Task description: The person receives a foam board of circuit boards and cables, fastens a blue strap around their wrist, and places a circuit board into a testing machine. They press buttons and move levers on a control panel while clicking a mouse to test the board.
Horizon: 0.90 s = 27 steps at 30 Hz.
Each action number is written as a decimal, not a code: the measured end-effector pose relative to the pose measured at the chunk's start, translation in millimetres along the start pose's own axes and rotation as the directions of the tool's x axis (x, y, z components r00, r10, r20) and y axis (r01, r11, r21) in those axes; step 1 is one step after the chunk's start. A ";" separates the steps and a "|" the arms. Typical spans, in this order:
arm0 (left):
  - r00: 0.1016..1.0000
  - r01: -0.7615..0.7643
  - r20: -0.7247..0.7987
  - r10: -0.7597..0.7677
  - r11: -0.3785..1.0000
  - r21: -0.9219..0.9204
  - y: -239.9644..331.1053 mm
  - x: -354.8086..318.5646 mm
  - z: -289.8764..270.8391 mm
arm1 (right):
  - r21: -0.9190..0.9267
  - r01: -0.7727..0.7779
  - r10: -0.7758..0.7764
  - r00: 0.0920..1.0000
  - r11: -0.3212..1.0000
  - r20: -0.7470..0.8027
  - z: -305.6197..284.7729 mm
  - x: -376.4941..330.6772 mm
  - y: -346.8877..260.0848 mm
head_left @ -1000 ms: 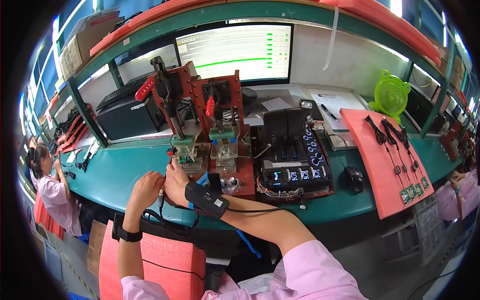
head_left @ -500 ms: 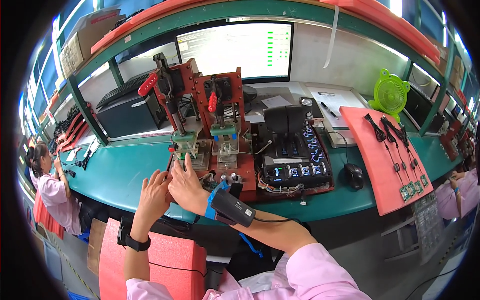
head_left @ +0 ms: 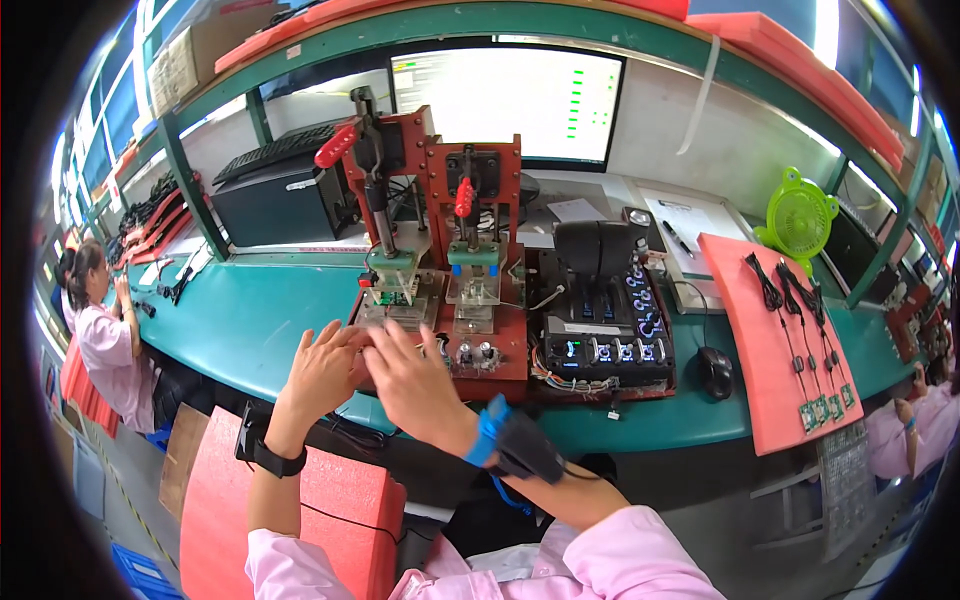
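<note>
My left hand (head_left: 322, 372) hovers in front of the left test fixture, its fingers stretched forward and the tips partly behind my right hand. Beside it, my right hand (head_left: 415, 390) has its fingers spread, and I see nothing held in it. The fingers of the two hands overlap in view; whether they touch I cannot tell. Just beyond them stands a red toggle-clamp fixture (head_left: 408, 150) with a raised red handle (head_left: 335, 147). A small green circuit board (head_left: 398, 297) sits low in it. The second clamp fixture (head_left: 505, 160) stands to its right, its red handle (head_left: 464, 197) upright.
Right of the fixtures is a black instrument box (head_left: 600, 345) with lit digits, then a mouse (head_left: 713, 372). Pink foam (head_left: 745, 330) carries cables with small boards. A monitor (head_left: 510, 100) and green fan (head_left: 800, 218) stand behind. More foam (head_left: 330, 510) lies below my left forearm. Co-workers sit at both sides.
My right hand has drawn back from the left fixture toward me, and its fingers have spread. My left hand has stayed close beside it. The view has shifted slightly.
</note>
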State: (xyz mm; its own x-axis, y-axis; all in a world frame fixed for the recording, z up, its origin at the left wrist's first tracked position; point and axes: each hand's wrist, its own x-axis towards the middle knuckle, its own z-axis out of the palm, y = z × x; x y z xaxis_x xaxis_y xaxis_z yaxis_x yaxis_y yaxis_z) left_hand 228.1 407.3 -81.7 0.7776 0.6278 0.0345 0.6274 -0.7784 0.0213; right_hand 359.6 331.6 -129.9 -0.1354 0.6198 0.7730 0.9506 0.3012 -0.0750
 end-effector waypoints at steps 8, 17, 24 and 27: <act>0.904 -0.142 -0.394 0.167 0.986 0.092 29.5 4.4 11.6 | 0.238 -0.231 0.117 0.902 0.943 0.415 -1.7 -45.4 -10.2; 0.921 -0.110 -0.349 0.176 0.974 0.200 15.2 -6.8 16.2 | 0.085 -0.311 0.254 0.882 0.947 0.396 -11.5 -26.2 0.1; 0.905 -0.199 -0.324 0.275 0.948 0.249 18.7 -2.8 22.9 | 0.017 -0.228 0.185 0.830 0.974 0.526 -12.9 -22.7 4.6; 0.923 -0.201 -0.261 0.284 0.931 0.304 26.2 0.7 20.2 | 0.071 -0.209 0.154 0.875 0.975 0.459 -11.2 -33.3 11.4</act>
State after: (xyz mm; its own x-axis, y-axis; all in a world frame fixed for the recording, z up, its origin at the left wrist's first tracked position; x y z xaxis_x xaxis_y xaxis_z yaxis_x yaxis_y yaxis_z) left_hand 245.8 387.5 -101.3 0.8852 0.3566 0.2988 0.4403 -0.8495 -0.2907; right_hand 378.0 306.3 -149.4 -0.1004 0.9214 0.3755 0.9357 0.2157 -0.2791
